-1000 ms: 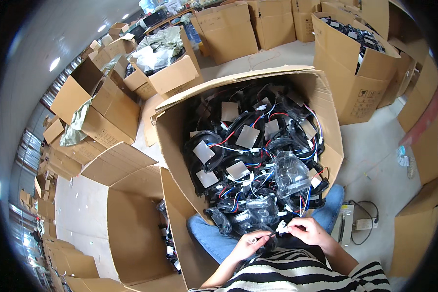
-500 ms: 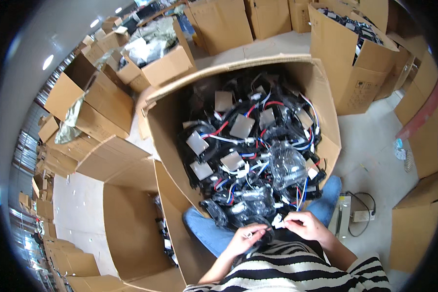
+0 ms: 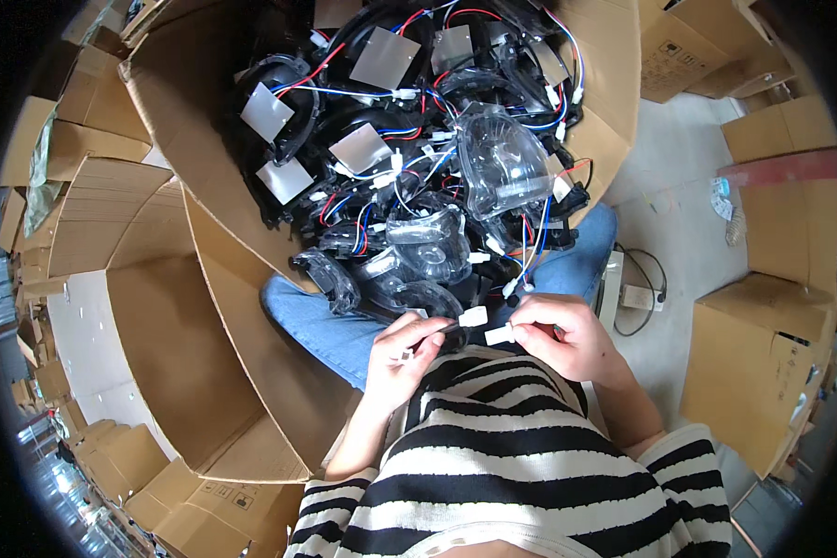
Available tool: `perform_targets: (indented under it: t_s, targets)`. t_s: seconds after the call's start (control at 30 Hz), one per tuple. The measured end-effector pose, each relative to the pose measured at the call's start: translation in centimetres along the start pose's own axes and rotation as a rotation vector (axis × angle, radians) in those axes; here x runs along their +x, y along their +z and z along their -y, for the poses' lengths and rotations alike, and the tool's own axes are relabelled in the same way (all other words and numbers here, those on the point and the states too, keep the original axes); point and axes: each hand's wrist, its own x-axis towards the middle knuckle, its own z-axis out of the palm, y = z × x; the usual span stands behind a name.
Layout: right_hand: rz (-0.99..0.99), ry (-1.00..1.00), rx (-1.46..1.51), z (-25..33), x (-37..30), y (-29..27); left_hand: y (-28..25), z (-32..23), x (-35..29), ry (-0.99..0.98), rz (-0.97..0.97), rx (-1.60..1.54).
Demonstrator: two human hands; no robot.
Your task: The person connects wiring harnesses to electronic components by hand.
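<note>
My left hand (image 3: pixel 402 361) is closed, pinching a dark lead that ends in a white plug connector (image 3: pixel 473 316). A ring shows on one of its fingers. My right hand (image 3: pixel 567 337) pinches a second white plug connector (image 3: pixel 499 335) between thumb and forefinger. The two connectors face each other, a small gap apart, just in front of my striped shirt. Beyond my hands lies a heap of black moulded parts with clear plastic covers (image 3: pixel 507 163), silver plates (image 3: pixel 386 58) and red, blue and white wires, inside a large cardboard box (image 3: pixel 191 153).
To my left stands a second open cardboard box (image 3: pixel 172 344). On the floor at right lie a power strip (image 3: pixel 640 297) with a dark cable and a closed carton (image 3: pixel 749 372). More cartons line both sides. My knees flank the big box.
The view has tilted down toward my lap, so the heap sits higher in the picture. My right hand still holds a white connector; a second connector now shows plainly at my left fingertips.
</note>
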Motion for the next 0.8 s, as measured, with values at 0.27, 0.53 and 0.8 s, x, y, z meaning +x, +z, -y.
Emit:
perform_targets:
  t_s: [0.27, 0.53, 0.8]
  targets:
    - [0.014, 0.021, -0.045, -0.1, 0.3, -0.8, 0.2, 0.0, -0.1, 0.037, 0.008, 0.076]
    - [0.006, -0.098, -0.399, -0.3, 0.5, -1.0, -0.2, 0.4, 0.1, 0.082, 0.103, 0.209]
    - [0.027, 0.093, -0.076, -0.6, -0.4, -1.9, -1.7, -2.3, -1.4, -0.039, 0.056, 0.041]
